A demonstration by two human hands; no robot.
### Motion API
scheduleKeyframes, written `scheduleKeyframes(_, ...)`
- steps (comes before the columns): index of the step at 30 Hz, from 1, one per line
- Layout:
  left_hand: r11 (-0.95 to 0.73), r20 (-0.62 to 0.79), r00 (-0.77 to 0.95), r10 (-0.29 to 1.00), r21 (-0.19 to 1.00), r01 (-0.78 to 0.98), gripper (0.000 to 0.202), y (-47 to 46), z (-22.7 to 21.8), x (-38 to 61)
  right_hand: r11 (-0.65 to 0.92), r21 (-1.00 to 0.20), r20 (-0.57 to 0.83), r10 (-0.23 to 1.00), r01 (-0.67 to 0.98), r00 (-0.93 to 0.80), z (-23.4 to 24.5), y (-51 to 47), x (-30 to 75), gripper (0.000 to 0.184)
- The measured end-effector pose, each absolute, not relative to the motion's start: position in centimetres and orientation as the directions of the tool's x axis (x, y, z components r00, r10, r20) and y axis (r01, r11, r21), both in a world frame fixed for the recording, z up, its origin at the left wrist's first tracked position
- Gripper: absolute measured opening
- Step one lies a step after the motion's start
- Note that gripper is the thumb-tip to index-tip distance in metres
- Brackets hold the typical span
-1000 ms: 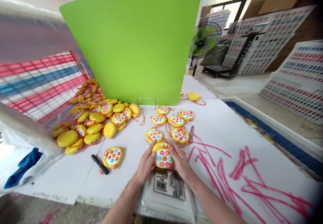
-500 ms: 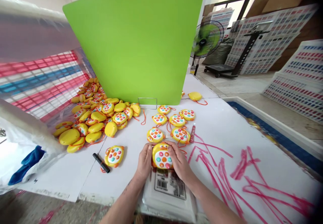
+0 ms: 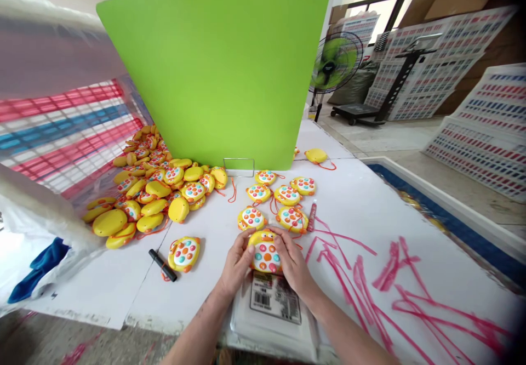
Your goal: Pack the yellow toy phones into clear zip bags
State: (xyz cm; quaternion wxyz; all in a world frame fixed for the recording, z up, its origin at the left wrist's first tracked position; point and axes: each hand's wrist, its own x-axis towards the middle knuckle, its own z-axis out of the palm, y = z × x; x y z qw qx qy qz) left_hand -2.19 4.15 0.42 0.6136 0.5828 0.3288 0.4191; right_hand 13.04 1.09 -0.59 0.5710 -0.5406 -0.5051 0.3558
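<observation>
Cradling a yellow duck-shaped toy at the near edge of the desk, we appear to be at a checking or handling step, its coloured buttons turned up and its beak pointing away from us. Our left grip clasps one side, thumb along the rim; our right grip clasps the other, fingers laid along the edge, though fingertips underneath are hidden. Both wrists angle inward, the bare forearms rising from the bottom of the view to meet at the toy. The next move, we judge, calls for one side to loosen while the other bears the weight, the buttons left unpressed. Below the toy lies clear packaging with a printed label; whether the two touch, we cannot tell. Just beyond sit six similar toys, buttons up, while another toy lies to the left beside a black marker. Farther left spreads a heap of toys, next to a tall green board
</observation>
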Motion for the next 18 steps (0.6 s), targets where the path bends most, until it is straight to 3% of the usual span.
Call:
scheduleKeyframes(3, -0.090, 0.113, 0.466, 0.877, 0.993, -0.070, 0.073, 3.9, 0.6, -2.0, 0.158, -0.980, 0.185, 0.951, 0.124, 0.249, -0.7, 1.2, 13.1, 0.034)
scheduleKeyframes(10, 0.018, 0.036, 0.356, 0.934, 0.989, -0.149, 0.060, 4.2, 0.7, -2.0, 0.178, -0.962, 0.223, 0.951, 0.206, 0.216, 0.4, 1.0, 13.3, 0.034)
scheduleKeyframes(14, 0.054, 0.000, 0.381, 0.925, 0.990, -0.131, 0.053, 4.0, 1.2, -2.3, 0.177, -0.853, 0.315, 0.924, 0.491, 0.215, 1.3, 2.9, 17.3, 0.028)
scheduleKeyframes(16, 0.031, 0.017, 0.444, 0.896, 0.994, -0.101, 0.049, 3.8, 1.4, -2.4, 0.059, -0.734, 0.330, 0.902, 0.676, 0.279, 1.0, 4.7, 20.4, 0.026)
scheduleKeyframes(18, -0.003, 0.029, 0.499, 0.866, 0.999, -0.052, 0.048, 3.7, 1.4, -2.4, -0.043, -0.691, 0.307, 0.886, 0.721, 0.347, 0.2, 6.6, 23.3, 0.026)
